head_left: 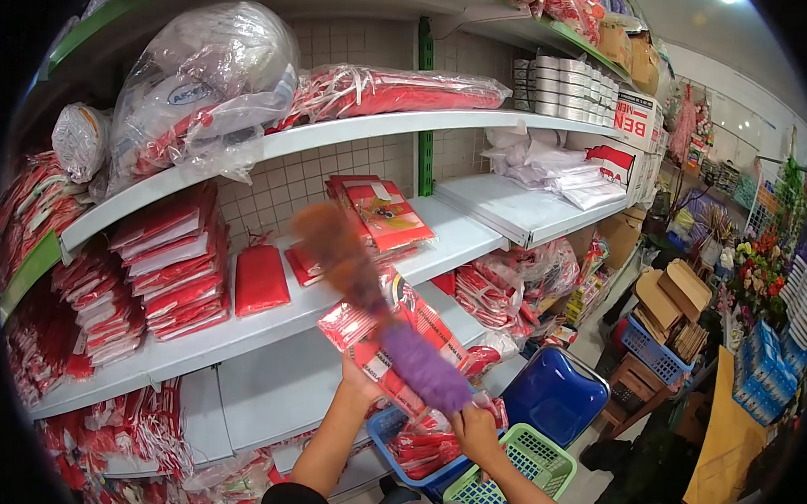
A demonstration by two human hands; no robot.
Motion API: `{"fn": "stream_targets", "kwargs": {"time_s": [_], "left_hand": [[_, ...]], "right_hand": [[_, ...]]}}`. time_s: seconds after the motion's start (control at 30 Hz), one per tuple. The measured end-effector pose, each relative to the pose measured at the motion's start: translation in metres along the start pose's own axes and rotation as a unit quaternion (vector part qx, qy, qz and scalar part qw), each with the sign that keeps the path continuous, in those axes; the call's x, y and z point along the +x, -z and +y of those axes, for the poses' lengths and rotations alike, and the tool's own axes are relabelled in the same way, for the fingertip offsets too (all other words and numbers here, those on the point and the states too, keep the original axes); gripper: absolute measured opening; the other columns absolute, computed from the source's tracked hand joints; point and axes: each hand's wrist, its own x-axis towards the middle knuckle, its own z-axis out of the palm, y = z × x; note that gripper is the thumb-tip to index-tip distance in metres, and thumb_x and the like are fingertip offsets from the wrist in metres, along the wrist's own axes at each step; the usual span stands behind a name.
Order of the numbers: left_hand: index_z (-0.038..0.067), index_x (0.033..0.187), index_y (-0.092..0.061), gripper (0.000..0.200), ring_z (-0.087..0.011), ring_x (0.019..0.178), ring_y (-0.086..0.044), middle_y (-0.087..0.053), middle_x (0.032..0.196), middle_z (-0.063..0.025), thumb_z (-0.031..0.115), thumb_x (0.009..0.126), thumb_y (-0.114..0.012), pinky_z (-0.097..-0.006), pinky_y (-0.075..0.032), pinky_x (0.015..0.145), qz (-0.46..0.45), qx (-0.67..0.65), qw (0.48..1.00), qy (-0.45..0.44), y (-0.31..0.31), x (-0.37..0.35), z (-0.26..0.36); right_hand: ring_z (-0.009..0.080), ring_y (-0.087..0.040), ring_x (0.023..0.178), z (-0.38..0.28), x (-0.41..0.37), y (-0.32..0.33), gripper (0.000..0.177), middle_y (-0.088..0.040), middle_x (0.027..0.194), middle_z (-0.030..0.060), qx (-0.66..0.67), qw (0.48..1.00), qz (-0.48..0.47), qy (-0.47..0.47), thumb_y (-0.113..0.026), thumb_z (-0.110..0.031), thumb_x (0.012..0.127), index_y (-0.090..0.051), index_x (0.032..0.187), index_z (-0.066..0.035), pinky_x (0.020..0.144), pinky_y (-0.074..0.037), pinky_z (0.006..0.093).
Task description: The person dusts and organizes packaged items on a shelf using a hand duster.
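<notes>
In the head view my left hand [361,380] is at the lower edge of a red and white printed packet [395,363], fingers mostly hidden behind it. My right hand [477,430] is wrapped round the lower end of a fluffy duster [426,368], purple near the hand and orange-brown at its blurred upper end. The duster crosses in front of the packet. Below the packet, a blue basket [388,447] holds red packets, beside a green basket [552,457].
Stacks of red packets [176,262] stand on the middle shelf [312,315]. Above runs another shelf [337,130] with plastic-wrapped bundles. A blue stool [559,391] stands right of the baskets. Cardboard pieces [678,293] and a blue crate [644,349] are farther right.
</notes>
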Motion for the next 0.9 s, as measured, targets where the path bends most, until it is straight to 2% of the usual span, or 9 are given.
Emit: {"fn": "stream_targets", "kwargs": {"time_s": [0.07,0.17,0.23,0.33,0.4,0.53,0.6,0.8,0.9], "left_hand": [[0.007,0.122,-0.049,0.058,-0.0288,0.106,-0.054,-0.055,0.116,-0.0126,0.048,0.082,-0.043,-0.0475,-0.039,0.094,0.024,0.018,1.000,0.007,-0.018,0.005,0.003],[0.007,0.114,-0.055,0.056,-0.0284,0.103,-0.055,-0.057,0.112,-0.0117,0.051,0.082,-0.042,-0.0473,-0.041,0.092,-0.121,-0.056,0.991,0.009,0.043,0.015,0.009],[0.006,0.112,-0.056,0.054,-0.0287,0.103,-0.055,-0.057,0.113,-0.0126,0.050,0.084,-0.040,-0.0452,-0.043,0.091,-0.068,-0.021,0.997,0.006,0.029,0.020,0.017],[0.005,0.120,-0.050,0.051,-0.0303,0.104,-0.055,-0.055,0.117,-0.0157,0.043,0.086,-0.041,-0.0465,-0.042,0.092,0.023,0.014,1.000,0.004,0.004,0.038,0.031],[0.004,0.127,-0.043,0.062,-0.0306,0.109,-0.052,-0.050,0.124,-0.0153,0.050,0.086,-0.038,-0.0463,-0.042,0.094,0.058,0.066,0.996,0.006,0.008,0.042,0.037],[0.004,0.130,-0.040,0.070,-0.0304,0.111,-0.051,-0.048,0.127,-0.0151,0.057,0.084,-0.037,-0.0468,-0.041,0.094,0.050,0.107,0.993,0.023,0.012,0.050,0.050],[0.005,0.130,-0.040,0.072,-0.0304,0.112,-0.050,-0.048,0.127,-0.0150,0.059,0.084,-0.036,-0.0470,-0.041,0.094,0.063,0.143,0.987,0.023,0.014,0.052,0.055],[0.003,0.125,-0.044,0.060,-0.0270,0.107,-0.054,-0.052,0.122,-0.0135,0.049,0.088,-0.036,-0.0426,-0.044,0.093,0.065,0.152,0.986,0.036,0.012,0.053,0.070],[0.003,0.126,-0.044,0.059,-0.0266,0.108,-0.054,-0.052,0.122,-0.0132,0.048,0.089,-0.035,-0.0424,-0.044,0.093,0.095,0.193,0.976,0.039,0.010,0.059,0.076]], "right_hand": [[0.0386,-0.057,0.060,0.002,0.009,-0.010,0.018,-0.057,0.072,0.0227,0.062,0.995,0.020,-0.071,-0.055,-0.018,0.083,-0.054,0.078,-0.001,0.054,-0.044,0.0461],[0.0402,-0.057,0.063,0.008,0.018,-0.008,0.020,-0.058,0.071,0.0222,-0.021,0.999,-0.027,0.021,-0.055,-0.019,0.083,-0.054,0.090,-0.001,0.056,-0.043,0.0479],[0.0429,-0.056,0.064,0.007,0.036,0.005,0.025,-0.058,0.069,0.0228,-0.050,0.997,-0.023,0.051,-0.053,-0.019,0.085,-0.052,0.102,-0.001,0.056,-0.042,0.0495],[0.0408,-0.056,0.065,0.006,0.085,0.024,0.020,-0.057,0.073,0.0230,-0.025,0.997,0.061,-0.051,-0.055,-0.016,0.082,-0.053,0.090,0.002,0.059,-0.042,0.0481],[0.0427,-0.057,0.063,0.020,0.125,0.031,0.029,-0.058,0.068,0.0234,-0.010,0.986,0.148,-0.080,-0.053,-0.019,0.085,-0.048,0.108,-0.002,0.054,-0.042,0.0486],[0.0427,-0.057,0.076,0.057,0.218,0.040,0.040,-0.057,0.089,0.0273,-0.101,0.962,0.253,0.036,-0.050,-0.013,0.084,-0.040,0.119,0.003,0.061,-0.044,0.0480],[0.0438,-0.055,0.086,0.066,0.259,0.044,0.043,-0.052,0.101,0.0280,-0.138,0.970,0.199,-0.010,-0.051,-0.008,0.080,-0.039,0.120,0.005,0.071,-0.046,0.0460],[0.0427,-0.059,0.085,0.106,0.332,0.013,0.051,-0.051,0.104,0.0275,-0.292,0.952,0.037,-0.089,-0.051,-0.007,0.075,-0.040,0.124,0.004,0.072,-0.049,0.0471],[0.0390,-0.051,0.099,0.082,0.329,0.017,0.053,-0.049,0.106,0.0239,-0.326,0.936,0.113,-0.062,-0.054,-0.021,0.081,-0.040,0.126,0.002,0.084,-0.041,0.0455]]}}
